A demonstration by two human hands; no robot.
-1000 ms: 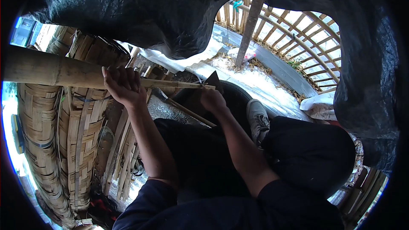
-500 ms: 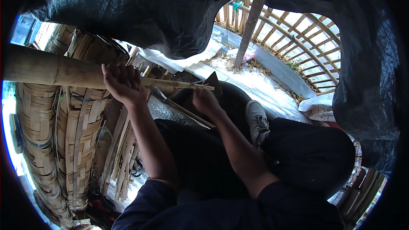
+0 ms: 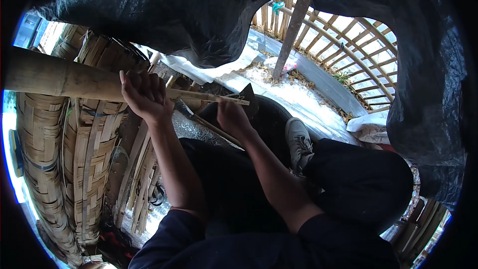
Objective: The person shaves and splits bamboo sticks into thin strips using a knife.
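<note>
A thick bamboo pole (image 3: 74, 80) comes in from the left edge and narrows to a thin split end near the middle. My left hand (image 3: 144, 94) is wrapped round the pole with its fingers curled. Farther right, my right hand (image 3: 232, 118) is closed at the thin end; what lies inside its fingers is hidden. A dark, pointed flat piece (image 3: 248, 97) shows just behind the strip's tip, beyond my right hand. Below it is a dark round container (image 3: 271, 119).
Woven bamboo panels (image 3: 42, 144) stand at the left, beside loose bamboo strips (image 3: 144, 189). Black plastic sheeting (image 3: 199, 25) hangs ahead, with an upright bar (image 3: 296, 25). A bamboo lattice (image 3: 358, 50) curves beyond. My shoe (image 3: 298, 139) is right of the round container.
My right hand has moved left along the thin end, towards my left hand, away from the tip. My left hand keeps its hold on the pole.
</note>
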